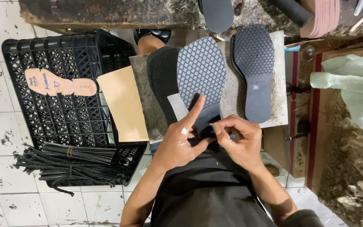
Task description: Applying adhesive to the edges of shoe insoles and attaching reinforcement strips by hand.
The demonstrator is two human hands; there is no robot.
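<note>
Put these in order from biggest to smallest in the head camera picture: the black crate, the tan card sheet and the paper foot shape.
1. black crate
2. tan card sheet, leaning on the crate
3. paper foot shape, lying on the crate
All sit about equally far from the camera, so the order looks safe.

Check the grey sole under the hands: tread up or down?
Tread up: the grey sole shows its diamond pattern, with left hand and right hand at its heel.

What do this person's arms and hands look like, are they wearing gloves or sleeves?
No gloves and no sleeves: both forearms are bare. The left hand has small pale smears on its back, near the knuckles. The right hand shows no rings, no watch or bands show on either wrist.
</note>
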